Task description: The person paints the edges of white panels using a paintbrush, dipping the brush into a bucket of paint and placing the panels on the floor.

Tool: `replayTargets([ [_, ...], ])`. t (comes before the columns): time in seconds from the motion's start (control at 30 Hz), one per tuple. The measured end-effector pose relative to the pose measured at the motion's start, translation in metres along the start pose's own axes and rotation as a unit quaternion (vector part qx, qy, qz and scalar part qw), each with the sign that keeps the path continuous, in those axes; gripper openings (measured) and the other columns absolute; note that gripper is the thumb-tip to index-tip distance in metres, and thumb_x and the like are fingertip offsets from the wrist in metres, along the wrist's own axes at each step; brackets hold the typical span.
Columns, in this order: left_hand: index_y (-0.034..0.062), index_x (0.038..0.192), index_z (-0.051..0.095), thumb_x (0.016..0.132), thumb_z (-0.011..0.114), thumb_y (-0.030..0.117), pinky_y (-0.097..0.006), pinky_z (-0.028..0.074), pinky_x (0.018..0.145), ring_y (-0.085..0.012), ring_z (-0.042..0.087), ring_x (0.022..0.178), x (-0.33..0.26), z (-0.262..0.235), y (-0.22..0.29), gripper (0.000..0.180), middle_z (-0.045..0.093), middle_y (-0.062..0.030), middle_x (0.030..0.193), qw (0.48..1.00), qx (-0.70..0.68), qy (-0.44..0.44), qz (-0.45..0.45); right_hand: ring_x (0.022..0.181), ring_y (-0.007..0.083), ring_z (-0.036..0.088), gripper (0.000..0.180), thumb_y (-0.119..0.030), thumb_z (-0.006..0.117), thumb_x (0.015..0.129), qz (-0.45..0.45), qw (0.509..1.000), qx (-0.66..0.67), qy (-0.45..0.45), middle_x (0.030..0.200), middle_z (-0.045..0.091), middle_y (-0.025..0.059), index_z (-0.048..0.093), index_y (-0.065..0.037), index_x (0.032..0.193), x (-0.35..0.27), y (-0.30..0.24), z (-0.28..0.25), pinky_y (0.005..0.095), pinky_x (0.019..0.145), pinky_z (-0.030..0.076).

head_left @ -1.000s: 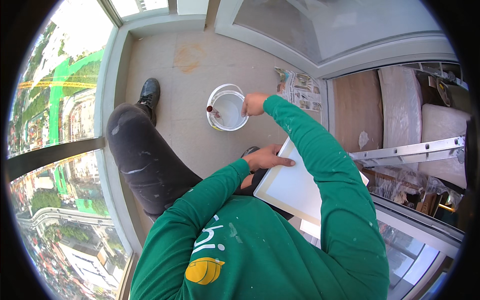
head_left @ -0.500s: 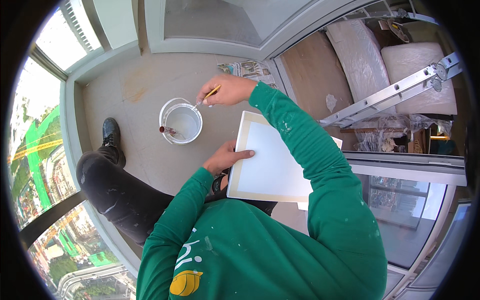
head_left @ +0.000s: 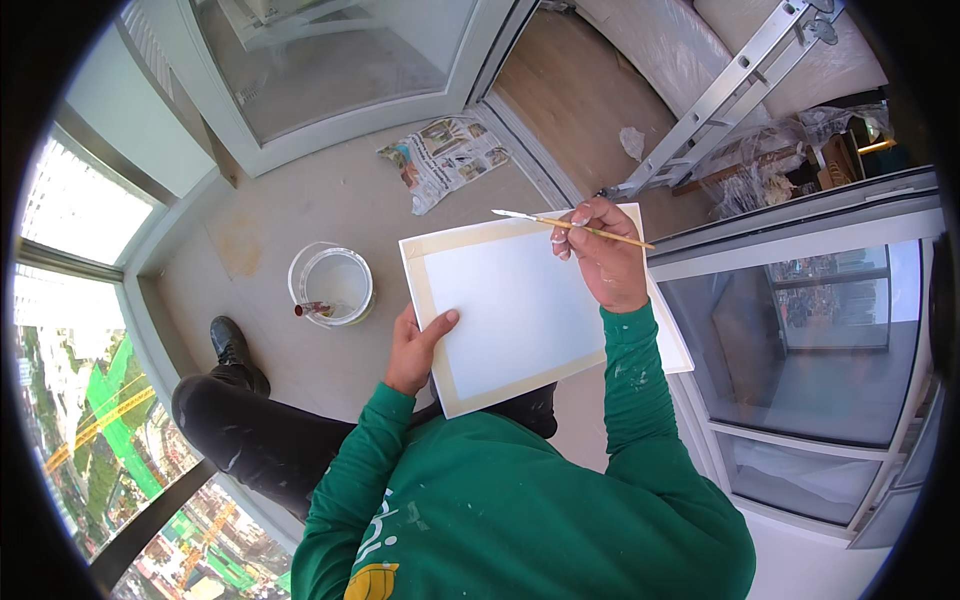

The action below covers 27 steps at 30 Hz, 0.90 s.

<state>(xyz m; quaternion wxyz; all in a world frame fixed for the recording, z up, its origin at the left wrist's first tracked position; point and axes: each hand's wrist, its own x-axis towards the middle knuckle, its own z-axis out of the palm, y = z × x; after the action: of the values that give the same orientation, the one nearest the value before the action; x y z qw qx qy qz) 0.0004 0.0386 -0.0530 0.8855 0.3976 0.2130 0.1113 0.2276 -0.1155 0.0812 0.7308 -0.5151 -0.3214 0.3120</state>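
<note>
A white canvas board (head_left: 520, 305) with beige tape along its edges rests over my lap, tilted. My left hand (head_left: 412, 348) grips its left edge, thumb on top of the white face and the other fingers hidden underneath. Above the board's upper right part, my right hand (head_left: 605, 258) pinches a thin paintbrush (head_left: 541, 219) by its yellow wooden handle. The brush's whitish tip points left, and white paint marks the fingertips. On the floor to the left stands a white paint bucket (head_left: 371, 292) holding pale paint, with a wider brush (head_left: 314, 309) leaning in it.
Newspaper (head_left: 440, 160) lies on the floor beyond the board, beside the door track. An aluminium ladder (head_left: 715, 100) leans at upper right, near plastic-wrapped furniture (head_left: 650, 35). Glass panels (head_left: 800, 340) stand on the right, windows on the left. My boot (head_left: 236, 350) is below the bucket.
My right hand has moved from the bucket's rim back over the board, bringing the thin paintbrush along. The board now lies more fully in view, still in my left hand. The view has turned.
</note>
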Motion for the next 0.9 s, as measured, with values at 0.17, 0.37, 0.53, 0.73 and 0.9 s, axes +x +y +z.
replayTargets([
  [0.17, -0.0052, 0.129, 0.059, 0.097, 0.072, 0.015, -0.033, 0.057, 0.086, -0.018, 0.069, 0.1, -0.015, 0.027, 0.0, 0.04, 0.07, -0.014, 0.116, 0.999, 0.008, 0.029, 0.014, 0.084, 0.0202, 0.069, 0.013, -0.003, 0.066, 0.097, -0.049, 0.984, 0.035, 0.167, 0.097, 0.073, 0.0146, 0.063, -0.002, 0.11, -0.054, 0.034, 0.011, 0.0336, 0.075, 0.055],
  [0.37, -0.0052, 0.129, 0.058, 0.099, 0.07, 0.015, -0.032, 0.056, 0.086, -0.0172, 0.068, 0.099, -0.021, 0.051, -0.016, 0.038, 0.07, -0.0128, 0.116, 0.998, 0.018, 0.045, 0.046, 0.092, 0.0199, 0.071, 0.016, 0.004, 0.064, 0.098, -0.07, 0.972, -0.046, 0.22, 0.104, 0.072, 0.0157, 0.061, 0.001, 0.113, -0.054, 0.061, 0.055, 0.0332, 0.084, 0.058],
  [0.53, -0.0044, 0.132, 0.056, 0.099, 0.069, 0.012, -0.032, 0.056, 0.088, -0.0179, 0.068, 0.101, -0.022, 0.057, -0.016, 0.039, 0.069, -0.0125, 0.119, 0.997, 0.014, 0.059, 0.056, 0.091, 0.0194, 0.071, 0.013, 0.005, 0.064, 0.097, -0.113, 0.961, -0.097, 0.234, 0.103, 0.072, 0.0151, 0.059, 0.001, 0.109, -0.06, 0.075, 0.059, 0.0318, 0.081, 0.059],
  [0.73, -0.005, 0.127, 0.059, 0.1, 0.07, 0.015, -0.031, 0.055, 0.085, -0.016, 0.067, 0.098, -0.027, 0.063, -0.017, 0.036, 0.07, -0.0118, 0.114, 0.995, 0.016, 0.073, 0.071, 0.09, 0.0199, 0.072, 0.014, 0.005, 0.064, 0.096, -0.139, 0.951, -0.139, 0.238, 0.101, 0.073, 0.0153, 0.058, 0.0, 0.107, -0.065, 0.077, 0.066, 0.0318, 0.082, 0.059],
  [0.9, -0.0044, 0.127, 0.059, 0.1, 0.071, 0.015, -0.03, 0.055, 0.084, -0.0152, 0.067, 0.097, -0.028, 0.065, -0.018, 0.035, 0.07, -0.0108, 0.113, 0.995, 0.017, 0.071, 0.074, 0.094, 0.0213, 0.074, 0.013, 0.004, 0.066, 0.094, -0.15, 0.938, -0.211, 0.229, 0.099, 0.074, 0.0158, 0.059, 0.001, 0.105, -0.064, 0.069, 0.077, 0.0322, 0.084, 0.059],
])
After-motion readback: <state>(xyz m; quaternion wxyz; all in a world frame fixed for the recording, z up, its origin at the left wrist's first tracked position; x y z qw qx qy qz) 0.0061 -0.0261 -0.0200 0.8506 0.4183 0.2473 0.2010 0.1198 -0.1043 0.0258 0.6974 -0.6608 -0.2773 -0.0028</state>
